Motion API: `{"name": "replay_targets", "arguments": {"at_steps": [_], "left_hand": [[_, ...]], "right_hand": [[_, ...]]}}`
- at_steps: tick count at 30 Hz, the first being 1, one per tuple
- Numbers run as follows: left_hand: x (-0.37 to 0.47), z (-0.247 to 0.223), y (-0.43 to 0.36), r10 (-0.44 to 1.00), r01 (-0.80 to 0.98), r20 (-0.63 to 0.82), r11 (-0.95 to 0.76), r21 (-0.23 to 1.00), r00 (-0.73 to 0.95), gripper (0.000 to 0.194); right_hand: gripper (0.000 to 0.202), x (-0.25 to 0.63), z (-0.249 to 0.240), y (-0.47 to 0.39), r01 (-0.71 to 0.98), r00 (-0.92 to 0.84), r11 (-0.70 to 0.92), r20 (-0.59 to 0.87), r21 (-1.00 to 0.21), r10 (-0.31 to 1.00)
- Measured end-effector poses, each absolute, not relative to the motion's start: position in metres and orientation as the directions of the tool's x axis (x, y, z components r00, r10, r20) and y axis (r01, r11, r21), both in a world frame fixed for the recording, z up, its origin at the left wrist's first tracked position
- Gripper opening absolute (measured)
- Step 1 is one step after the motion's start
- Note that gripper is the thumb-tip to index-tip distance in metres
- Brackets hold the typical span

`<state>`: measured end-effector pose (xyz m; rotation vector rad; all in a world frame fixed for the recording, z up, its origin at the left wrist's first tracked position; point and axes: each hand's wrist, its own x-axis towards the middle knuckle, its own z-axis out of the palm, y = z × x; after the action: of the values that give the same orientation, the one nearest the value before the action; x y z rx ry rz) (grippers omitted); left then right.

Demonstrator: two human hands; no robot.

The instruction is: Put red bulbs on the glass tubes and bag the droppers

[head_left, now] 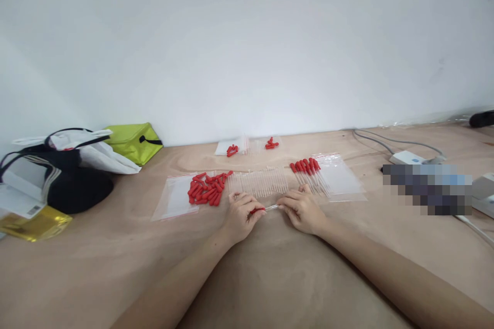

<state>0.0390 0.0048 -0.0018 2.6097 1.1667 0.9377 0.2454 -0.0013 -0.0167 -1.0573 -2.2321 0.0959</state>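
My left hand (243, 214) pinches a red rubber bulb (258, 210) between thumb and fingers. My right hand (303, 209) grips a thin clear dropper tube (273, 207) that runs across to the bulb; the fingers hide the exact joint. Just beyond both hands lies a row of clear tubes (258, 182). Left of that row is a pile of loose red bulbs (208, 188). To the right, several droppers with red bulbs fitted (306, 166) lie side by side, partly behind my right hand.
Clear plastic bags lie at the left (175, 198) and right (341, 177). Near the wall are small groups of red bulbs (232, 150). A green bag (135, 142), a black cap (79, 187) and a yellow package (36, 223) sit far left. A white power adapter (408, 158) with cables is at right.
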Motion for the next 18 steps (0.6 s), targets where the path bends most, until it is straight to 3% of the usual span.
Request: {"name": "replay_targets", "arguments": {"at_steps": [18], "left_hand": [[0.04, -0.005, 0.002, 0.596, 0.591, 0.547, -0.778, 0.214, 0.588, 0.017]], "right_hand": [[0.028, 0.227, -0.013, -0.011, 0.646, -0.449, 0.574, 0.359, -0.502, 0.819]]}}
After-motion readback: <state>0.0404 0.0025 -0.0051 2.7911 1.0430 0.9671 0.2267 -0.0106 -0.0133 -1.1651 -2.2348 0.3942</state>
